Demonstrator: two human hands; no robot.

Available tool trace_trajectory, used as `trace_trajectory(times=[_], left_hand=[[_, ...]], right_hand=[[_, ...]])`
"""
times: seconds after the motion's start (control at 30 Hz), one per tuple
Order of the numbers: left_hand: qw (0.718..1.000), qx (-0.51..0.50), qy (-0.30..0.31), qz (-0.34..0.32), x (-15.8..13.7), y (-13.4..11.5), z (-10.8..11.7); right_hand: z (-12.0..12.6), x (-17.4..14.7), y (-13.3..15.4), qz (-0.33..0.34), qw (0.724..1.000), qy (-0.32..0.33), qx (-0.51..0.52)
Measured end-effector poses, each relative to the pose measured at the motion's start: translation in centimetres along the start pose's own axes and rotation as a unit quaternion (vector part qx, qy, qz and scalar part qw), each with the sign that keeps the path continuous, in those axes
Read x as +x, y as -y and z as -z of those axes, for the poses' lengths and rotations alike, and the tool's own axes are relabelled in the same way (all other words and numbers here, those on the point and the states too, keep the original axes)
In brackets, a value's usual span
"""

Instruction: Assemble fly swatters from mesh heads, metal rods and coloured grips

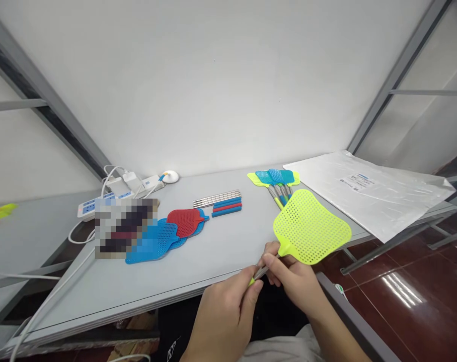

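Over the table's front edge, both my hands hold a yellow-green fly swatter, its perforated head tilted up to the right. My left hand is closed round the green grip end, most of which it hides. Further up, my right hand pinches the metal shaft just below the head. Beyond the swatter lies a bunch of other fly swatters, blue and yellow-green, with their handles toward me. Loose metal rods rest beside blue and red handle grips. Left of them are blue swatter heads and a red swatter head.
A white plastic package covers the table's right end and overhangs its edge. At the back left are a power strip with plugs and white cables, and a small white rounded object. A pixelated patch hides something at left.
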State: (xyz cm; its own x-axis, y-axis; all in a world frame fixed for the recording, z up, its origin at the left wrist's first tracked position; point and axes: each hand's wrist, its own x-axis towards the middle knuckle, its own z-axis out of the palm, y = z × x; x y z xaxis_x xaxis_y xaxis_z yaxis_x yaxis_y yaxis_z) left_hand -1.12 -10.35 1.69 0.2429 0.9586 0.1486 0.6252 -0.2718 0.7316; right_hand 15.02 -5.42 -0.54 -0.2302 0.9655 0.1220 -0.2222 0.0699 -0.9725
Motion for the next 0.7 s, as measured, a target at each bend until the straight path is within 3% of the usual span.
trace_trajectory(times=[0.13, 0.23, 0.3, 0.37, 0.43, 0.5, 0.7], left_hand=[[0.999, -0.046, -0.008, 0.012, -0.4, 0.8, 1.0], [0.987, -0.146, -0.033, 0.059, -1.2, 2.4, 2.7], [0.961, -0.262, -0.041, 0.078, -1.7, 3.5, 3.7], [0.916, -0.395, -0.05, 0.055, -1.9, 4.3, 3.9], [0.862, -0.5, -0.077, 0.014, -1.7, 4.3, 3.2], [0.832, -0.546, -0.099, -0.017, -1.1, 3.6, 1.8], [0.828, -0.545, -0.123, -0.047, 0.7, 1.4, -1.8]], right_hand=[[-0.2, -0.4, -0.6, 0.011, 1.0, 0.006, 0.016], [-0.5, -0.4, -0.4, 0.007, 0.998, -0.018, 0.061], [-1.2, -0.4, -0.1, -0.003, 0.992, -0.036, 0.119], [-2.3, -0.7, -0.1, -0.007, 0.982, -0.058, 0.178], [-3.5, -1.0, -0.2, -0.003, 0.972, -0.066, 0.225], [-4.4, -1.4, -0.6, -0.002, 0.97, -0.05, 0.24], [-5.0, -1.7, -1.6, -0.019, 0.983, -0.015, 0.18]])
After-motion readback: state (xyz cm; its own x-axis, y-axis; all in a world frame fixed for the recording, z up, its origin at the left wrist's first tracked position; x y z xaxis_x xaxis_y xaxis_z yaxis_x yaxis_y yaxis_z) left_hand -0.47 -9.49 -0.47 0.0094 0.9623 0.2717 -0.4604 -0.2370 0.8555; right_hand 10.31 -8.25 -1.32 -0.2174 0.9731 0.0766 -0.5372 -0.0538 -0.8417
